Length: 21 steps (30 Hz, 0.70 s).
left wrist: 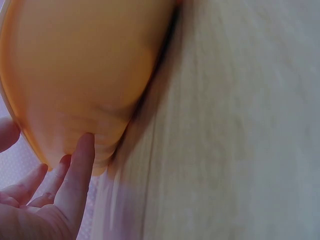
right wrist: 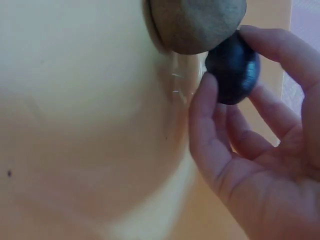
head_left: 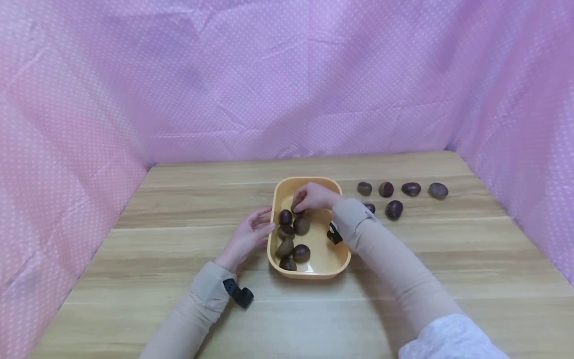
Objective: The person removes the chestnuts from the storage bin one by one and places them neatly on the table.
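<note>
A yellow-orange plastic bin [head_left: 320, 249] stands on the table with several brown chestnuts [head_left: 301, 253] inside, mostly along its left side. My right hand [head_left: 316, 195] reaches over the right rim into the far part of the bin. Between thumb and fingers it pinches a dark, glossy chestnut [right wrist: 233, 70], which in the right wrist view is right against a paler brown chestnut [right wrist: 197, 25]. My left hand [head_left: 244, 238] is at the bin's left side, its fingers [left wrist: 82, 165] extended along the outer wall and the thumb near the rim.
To the right of the bin, several more chestnuts [head_left: 411, 189] lie on the wooden table [head_left: 202, 199] in two loose rows, one of them [head_left: 369, 208] partly hidden by the right sleeve. Pink dotted cloth [head_left: 269, 75] hangs behind the table and at both sides.
</note>
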### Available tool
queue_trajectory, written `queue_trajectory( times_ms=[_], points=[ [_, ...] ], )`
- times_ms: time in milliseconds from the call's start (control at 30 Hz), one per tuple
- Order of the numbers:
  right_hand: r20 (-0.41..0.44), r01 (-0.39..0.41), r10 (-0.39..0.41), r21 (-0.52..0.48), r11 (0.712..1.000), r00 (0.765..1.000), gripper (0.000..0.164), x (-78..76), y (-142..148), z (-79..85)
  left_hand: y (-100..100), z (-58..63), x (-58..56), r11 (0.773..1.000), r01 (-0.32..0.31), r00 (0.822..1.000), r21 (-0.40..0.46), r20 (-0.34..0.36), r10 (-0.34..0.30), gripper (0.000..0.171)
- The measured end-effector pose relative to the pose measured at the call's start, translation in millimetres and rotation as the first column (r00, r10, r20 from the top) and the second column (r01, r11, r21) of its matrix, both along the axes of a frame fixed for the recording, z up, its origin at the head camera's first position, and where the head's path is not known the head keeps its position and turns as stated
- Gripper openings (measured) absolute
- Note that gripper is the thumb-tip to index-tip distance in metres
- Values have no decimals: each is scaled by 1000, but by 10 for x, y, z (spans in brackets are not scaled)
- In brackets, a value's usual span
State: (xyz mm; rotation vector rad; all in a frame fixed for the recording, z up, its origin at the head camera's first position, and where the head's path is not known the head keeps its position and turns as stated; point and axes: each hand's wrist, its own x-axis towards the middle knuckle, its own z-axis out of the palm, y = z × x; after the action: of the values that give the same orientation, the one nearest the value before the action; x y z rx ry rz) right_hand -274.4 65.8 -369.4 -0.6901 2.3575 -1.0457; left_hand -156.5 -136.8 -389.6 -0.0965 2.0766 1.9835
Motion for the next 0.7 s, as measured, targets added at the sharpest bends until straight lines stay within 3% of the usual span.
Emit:
queue_trajectory(
  times_ms=[400, 700],
  points=[
    [106, 91, -73, -174, 981, 992, 23, 45, -4, 157, 9, 18, 1, 1000, -4, 1000, 5, 6, 4, 54],
    [122, 145, -120, -223, 964, 985, 28, 165, 30, 464, 3, 25, 3, 1000, -8, 1000, 10, 5, 8, 53]
  ],
)
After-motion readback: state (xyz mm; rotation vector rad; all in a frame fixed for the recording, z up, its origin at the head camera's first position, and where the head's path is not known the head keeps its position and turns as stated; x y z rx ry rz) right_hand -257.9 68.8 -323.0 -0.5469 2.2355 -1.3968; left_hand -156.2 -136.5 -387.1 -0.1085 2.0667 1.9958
